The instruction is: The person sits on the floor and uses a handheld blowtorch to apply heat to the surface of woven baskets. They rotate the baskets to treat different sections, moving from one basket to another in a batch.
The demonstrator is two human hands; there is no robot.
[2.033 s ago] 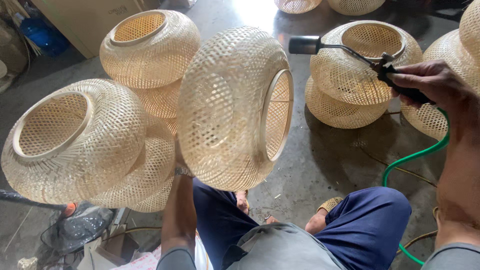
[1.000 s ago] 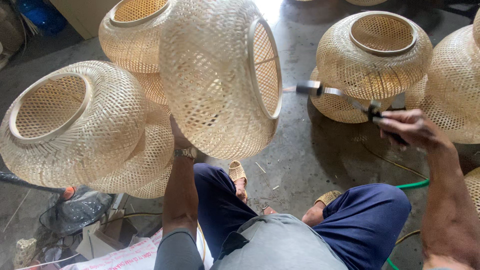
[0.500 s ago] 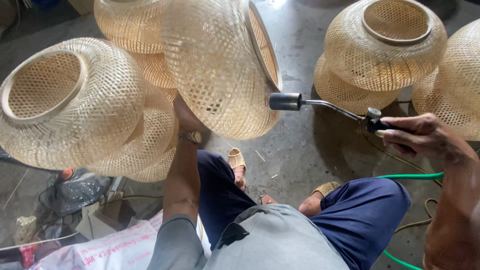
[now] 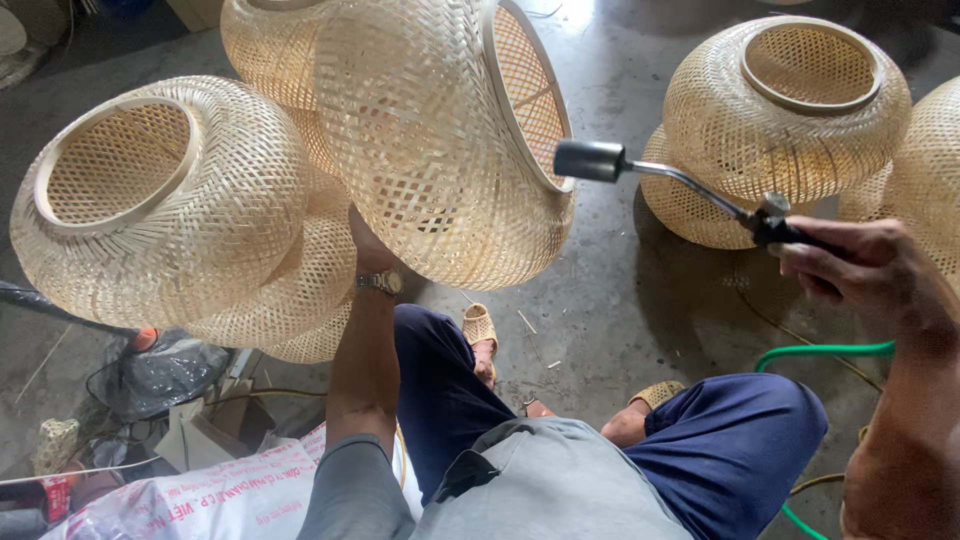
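My left hand (image 4: 366,238) is raised under a round woven bamboo lampshade (image 4: 430,140) and holds it up in front of me, its open rim turned to the right; most of the hand is hidden behind the weave. My right hand (image 4: 862,268) grips the black handle of a gas torch (image 4: 680,185). The torch's metal nozzle points left and sits right at the rim of the held lampshade.
Several more woven lampshades stand around: a stack at the left (image 4: 170,200), one behind (image 4: 262,40), others at the right (image 4: 790,110). A green hose (image 4: 820,352) runs along the concrete floor by my right knee. Bags and clutter (image 4: 160,370) lie at lower left.
The torch has swung left and down from beside the far lampshades to the held lampshade's rim. The held lampshade has turned and tilted, its opening now facing more upward and right.
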